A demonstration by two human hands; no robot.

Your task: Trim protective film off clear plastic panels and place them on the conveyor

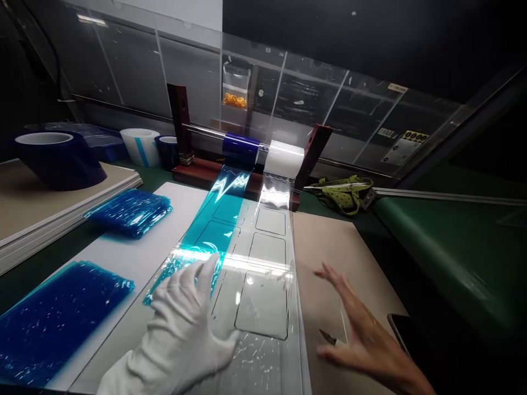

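While the white-gloved left hand (187, 323) presses flat, grip released, on the clear plastic film strip (263, 274) lying on the table (349, 247), the bare right hand (358, 334) hovers beside it, fingers spread, grasping nothing. I think uneven pressure could wrinkle the film or trap bubbles.

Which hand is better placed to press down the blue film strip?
Left. The gloved left hand already lies at the blue film strip's near end; the bare right hand is beyond the clear film.
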